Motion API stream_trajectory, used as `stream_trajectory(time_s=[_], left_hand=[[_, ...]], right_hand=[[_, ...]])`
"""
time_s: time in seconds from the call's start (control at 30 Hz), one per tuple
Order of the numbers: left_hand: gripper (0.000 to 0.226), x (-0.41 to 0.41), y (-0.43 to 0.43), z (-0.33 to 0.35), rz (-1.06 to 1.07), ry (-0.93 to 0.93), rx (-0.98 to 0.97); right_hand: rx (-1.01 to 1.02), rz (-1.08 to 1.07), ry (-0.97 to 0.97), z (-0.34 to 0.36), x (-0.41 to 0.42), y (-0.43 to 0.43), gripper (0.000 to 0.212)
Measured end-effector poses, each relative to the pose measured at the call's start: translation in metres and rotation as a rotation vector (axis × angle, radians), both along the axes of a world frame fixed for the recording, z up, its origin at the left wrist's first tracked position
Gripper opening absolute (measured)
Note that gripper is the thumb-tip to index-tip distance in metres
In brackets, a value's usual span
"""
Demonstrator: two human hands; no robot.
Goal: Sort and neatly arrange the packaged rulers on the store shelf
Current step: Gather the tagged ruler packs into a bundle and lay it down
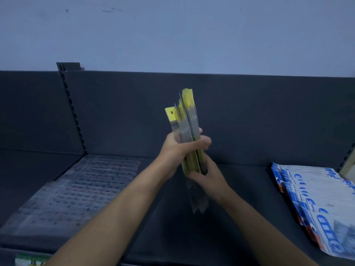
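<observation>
A bundle of packaged rulers (187, 121) with yellow header cards and clear sleeves stands nearly upright above the middle of the dark shelf (240, 189). Their tops are fanned out and uneven. My left hand (180, 145) is wrapped around the bundle's middle. My right hand (208, 174) grips it lower down, from the right. The bundle's bottom ends are blurred below my hands.
A flat row of clear-packaged rulers (76, 189) lies on the shelf at left. A stack of blue-and-white packages (317, 198) lies at right. A slotted upright (72, 110) divides the back panel at left. A green-edged item (28, 261) shows at the bottom left.
</observation>
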State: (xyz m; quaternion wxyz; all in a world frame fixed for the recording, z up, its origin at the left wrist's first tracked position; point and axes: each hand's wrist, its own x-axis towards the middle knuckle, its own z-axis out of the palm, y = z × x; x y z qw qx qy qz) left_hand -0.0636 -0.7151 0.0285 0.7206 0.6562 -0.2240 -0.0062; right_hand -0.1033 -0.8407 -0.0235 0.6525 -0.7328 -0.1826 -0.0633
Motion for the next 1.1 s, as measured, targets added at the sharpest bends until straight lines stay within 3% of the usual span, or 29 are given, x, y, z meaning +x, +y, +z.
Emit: stream_trajectory(time_s=[0.17, 0.33, 0.57, 1.1], left_hand=[[0.047, -0.006, -0.012, 0.005, 0.058, -0.266, 0.167], [0.064, -0.008, -0.012, -0.003, 0.044, -0.277, 0.195], [0.065, -0.011, -0.003, -0.001, 0.121, -0.410, 0.287], [0.024, -0.006, 0.017, 0.011, -0.048, -0.276, 0.253]], right_hand=[[-0.044, 0.036, -0.100, 0.002, 0.003, -0.002, 0.055], [-0.117, 0.020, -0.056, -0.007, 0.004, -0.007, 0.071], [-0.062, 0.055, -0.044, -0.002, 0.002, -0.014, 0.053], [-0.056, 0.050, -0.111, 0.003, -0.013, -0.025, 0.023]])
